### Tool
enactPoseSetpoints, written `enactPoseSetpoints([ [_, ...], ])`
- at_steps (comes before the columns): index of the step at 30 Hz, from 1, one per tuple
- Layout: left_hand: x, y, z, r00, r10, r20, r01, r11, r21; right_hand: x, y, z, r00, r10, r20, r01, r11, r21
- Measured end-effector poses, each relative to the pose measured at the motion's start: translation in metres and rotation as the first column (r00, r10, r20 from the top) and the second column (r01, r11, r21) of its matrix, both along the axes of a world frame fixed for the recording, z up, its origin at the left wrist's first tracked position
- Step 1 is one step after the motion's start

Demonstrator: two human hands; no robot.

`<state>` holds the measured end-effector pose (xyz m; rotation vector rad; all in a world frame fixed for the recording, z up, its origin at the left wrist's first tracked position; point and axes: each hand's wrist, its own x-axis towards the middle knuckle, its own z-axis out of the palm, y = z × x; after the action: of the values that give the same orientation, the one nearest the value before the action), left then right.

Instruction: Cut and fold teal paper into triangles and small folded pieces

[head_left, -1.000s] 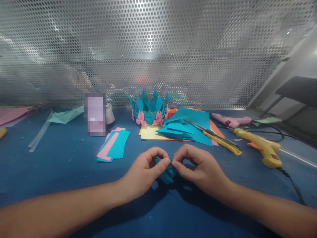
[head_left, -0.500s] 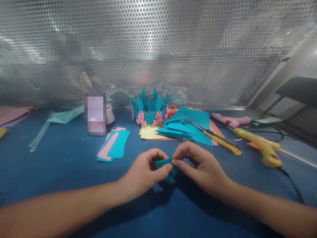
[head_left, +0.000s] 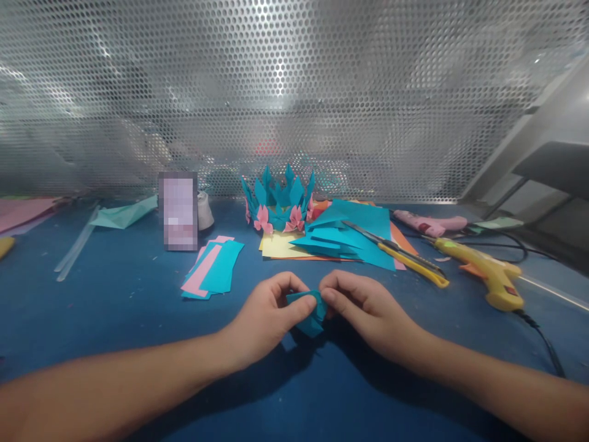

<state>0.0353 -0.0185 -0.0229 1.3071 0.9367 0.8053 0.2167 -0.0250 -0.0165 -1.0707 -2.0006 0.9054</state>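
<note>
A small folded blue paper piece [head_left: 309,323] is held between my two hands above the blue table. My left hand [head_left: 273,313] pinches its left side, thumb on top. The fingertips of my right hand [head_left: 368,307] are pressed together at the paper's right edge. Beyond my hands stands a blue paper crown [head_left: 278,199] with pointed petals and pink folded pieces round its base. Blue and pink paper strips [head_left: 221,267] lie to the left of my hands.
A yellow cutter [head_left: 414,265] rests by scissors and blue sheets [head_left: 363,215]. At right lie a yellow glue gun [head_left: 497,279] and a pink one [head_left: 430,222]. Glue sticks [head_left: 78,242] lie at left, near a blurred upright panel [head_left: 179,212]. Perforated metal [head_left: 276,73] stands behind.
The blue piece has tilted and shifted slightly left, showing more of its folded face. My right fingers have closed in along its edge. The blurred patch behind the mesh is gone.
</note>
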Motion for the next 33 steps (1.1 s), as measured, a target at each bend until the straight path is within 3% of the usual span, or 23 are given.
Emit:
enactPoseSetpoints([
  [5,0.0001,0.0005,-0.0005,1.0,-0.007,-0.028,0.007,1.0,0.021,0.0016,-0.0004,0.0009,0.998,0.05,-0.047,-0.053,0.996,-0.065],
  [12,0.001,0.0025,-0.0082,0.985,-0.132,-0.112,0.142,0.986,0.089,0.0,-0.0006,-0.0027,0.997,0.048,0.062,-0.05,0.998,0.031],
  [23,0.0015,0.0046,0.0012,0.997,-0.076,0.021,0.076,0.997,0.015,0.0015,0.0019,-0.0008,0.995,0.097,-0.022,-0.098,0.995,-0.028],
  [26,0.0007,0.0048,0.0002,0.992,-0.084,0.097,0.085,0.996,-0.002,0.0013,0.0012,-0.0013,0.998,0.061,0.014,-0.061,0.998,-0.006],
  [29,-0.0006,0.0052,-0.002,0.995,-0.076,0.06,0.078,0.997,-0.03,0.0011,0.0014,-0.002,0.999,0.008,0.053,-0.01,0.999,0.039],
  [33,0.0,0.0061,-0.0021,0.982,-0.033,0.188,0.05,0.995,-0.088,0.0024,0.0037,-0.004,0.992,-0.123,-0.024,0.123,0.992,0.018],
])
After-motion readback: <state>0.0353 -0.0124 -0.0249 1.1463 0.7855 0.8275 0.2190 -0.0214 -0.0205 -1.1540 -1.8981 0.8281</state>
